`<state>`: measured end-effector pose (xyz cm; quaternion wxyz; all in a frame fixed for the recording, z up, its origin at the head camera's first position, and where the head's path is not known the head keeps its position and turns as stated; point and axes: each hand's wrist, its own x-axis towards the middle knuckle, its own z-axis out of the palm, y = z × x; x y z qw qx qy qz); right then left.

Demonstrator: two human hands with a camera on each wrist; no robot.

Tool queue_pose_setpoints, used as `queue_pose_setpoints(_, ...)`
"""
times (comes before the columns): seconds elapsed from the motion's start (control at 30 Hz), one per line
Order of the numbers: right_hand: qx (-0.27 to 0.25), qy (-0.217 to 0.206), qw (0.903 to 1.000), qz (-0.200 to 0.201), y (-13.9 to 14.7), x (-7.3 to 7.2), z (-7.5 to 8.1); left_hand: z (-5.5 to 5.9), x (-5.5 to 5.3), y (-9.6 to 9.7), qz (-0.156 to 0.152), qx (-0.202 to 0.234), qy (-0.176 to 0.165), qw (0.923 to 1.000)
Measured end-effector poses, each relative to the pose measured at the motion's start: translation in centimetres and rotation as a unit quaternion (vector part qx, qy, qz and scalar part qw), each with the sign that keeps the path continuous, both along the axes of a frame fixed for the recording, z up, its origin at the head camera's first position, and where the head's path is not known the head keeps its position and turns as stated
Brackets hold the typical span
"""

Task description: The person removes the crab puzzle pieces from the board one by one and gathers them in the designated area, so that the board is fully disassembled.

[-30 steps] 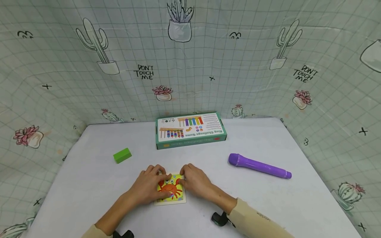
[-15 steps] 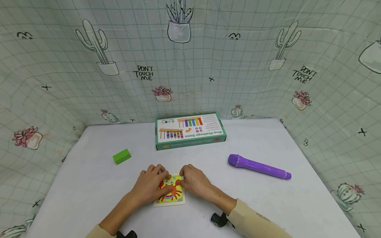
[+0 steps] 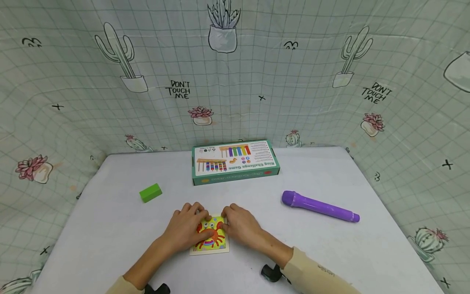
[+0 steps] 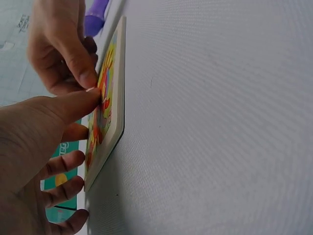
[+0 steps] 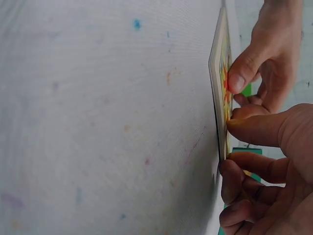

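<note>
A small square wooden puzzle (image 3: 216,245) with a red crab on yellow, set in a pale frame, lies on the white table between both hands. My left hand (image 3: 185,229) grips it from the left: the thumb presses the middle of the crab, and the index finger curls at the far edge. From the right, my right hand (image 3: 240,222) pinches the puzzle's far right part, its thumb on the face and its index finger at the edge. In the right wrist view, the thumb (image 5: 259,129) rests on the puzzle's surface. The hands cover the picture's left side.
A green box (image 3: 235,175) labelled Ring Challenge Game lies at the back of the white table (image 3: 315,253). To the left is a green block (image 3: 150,192); a purple toy microphone (image 3: 321,207) lies to the right. A grid-patterned cloth (image 3: 235,73) hangs behind.
My left thumb has shifted up from the lower part of the crab picture to its middle, baring the rainbow-striped belly. The right hand stays at the puzzle's right side.
</note>
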<state>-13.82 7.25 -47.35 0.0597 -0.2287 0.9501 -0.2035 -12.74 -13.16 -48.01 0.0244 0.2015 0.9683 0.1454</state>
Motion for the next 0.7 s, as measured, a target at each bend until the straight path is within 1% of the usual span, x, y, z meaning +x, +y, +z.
queue_pose_setpoints(0.07,-0.001,0.004,1.0000,-0.002,0.0,-0.1,0.1,0.0,0.0,0.0,0.001,0.000,0.000,1.0000)
queue_pose_setpoints(0.13,-0.010,-0.003,0.9999,-0.008,0.0,-0.2,0.1,0.1,0.0,0.0,0.001,-0.001,0.000,1.0000)
queue_pose_setpoints(0.33,-0.065,-0.056,0.9958,-0.033,0.2,-0.8,-0.3,0.2,0.1,0.0,0.003,-0.002,-0.005,1.0000)
queue_pose_setpoints(0.4,-0.079,-0.065,0.9940,-0.038,0.3,-1.1,-0.4,0.3,0.0,0.1,0.005,-0.002,-0.002,1.0000)
queue_pose_setpoints(0.53,-0.090,-0.079,0.9920,-0.042,0.3,-1.4,-0.5,0.3,0.1,0.2,0.008,-0.004,0.012,0.9999)
queue_pose_setpoints(0.7,-0.093,-0.088,0.9908,-0.043,0.3,-1.6,-0.7,-0.2,0.1,0.4,0.014,-0.012,0.036,0.9992)
